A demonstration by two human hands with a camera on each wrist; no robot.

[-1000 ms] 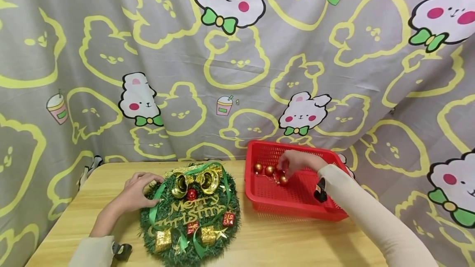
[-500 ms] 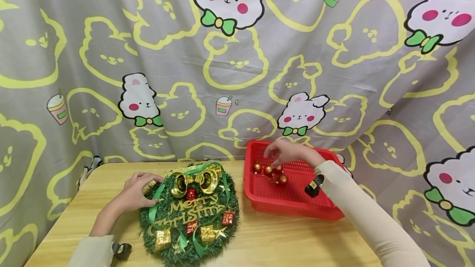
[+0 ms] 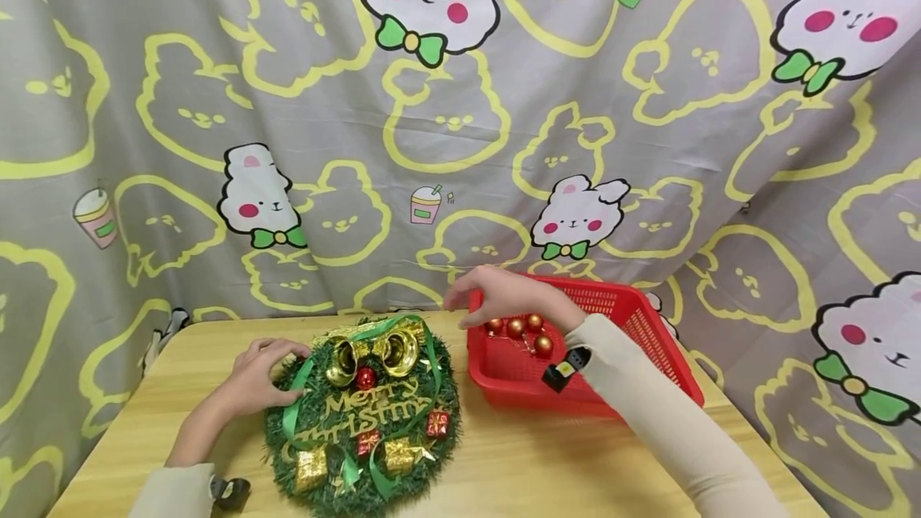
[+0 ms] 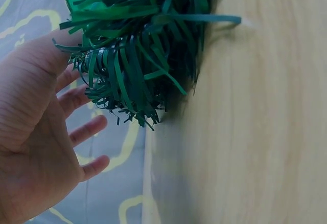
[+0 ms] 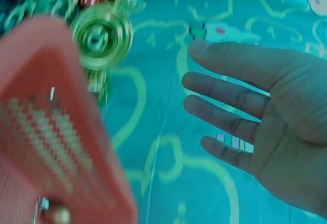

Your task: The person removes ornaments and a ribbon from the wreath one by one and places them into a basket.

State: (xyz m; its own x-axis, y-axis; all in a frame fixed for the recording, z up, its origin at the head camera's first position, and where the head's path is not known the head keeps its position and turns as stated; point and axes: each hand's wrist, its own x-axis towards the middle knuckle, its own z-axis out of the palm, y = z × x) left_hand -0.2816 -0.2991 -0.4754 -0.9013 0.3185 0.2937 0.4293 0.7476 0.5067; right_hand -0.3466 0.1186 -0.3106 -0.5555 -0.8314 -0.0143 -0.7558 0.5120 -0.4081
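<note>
A green tinsel wreath [image 3: 363, 422] lies on the table, bearing gold "Merry Christmas" lettering, gold bells [image 3: 397, 352], small gift boxes and a green ribbon [image 3: 291, 414]. My left hand [image 3: 261, 374] rests at the wreath's upper left edge, thumb on the rim; in the left wrist view its fingers [image 4: 88, 131] are spread beside the tinsel. Over the left rim of a red basket [image 3: 576, 398] passes my right hand [image 3: 492, 298], its palm bare and its fingers extended in the right wrist view. Several gold-brown baubles [image 3: 543, 344] lie in the basket's left part.
Everything stands on a light wooden table [image 3: 532, 462]. A grey curtain [image 3: 345, 126] with cartoon animals hangs right behind it and along the right side. The basket's raised walls stand a short way right of the wreath.
My right hand has come up from among the baubles and moved left, across the basket's rim toward the wreath. The left hand has kept its place on the wreath.
</note>
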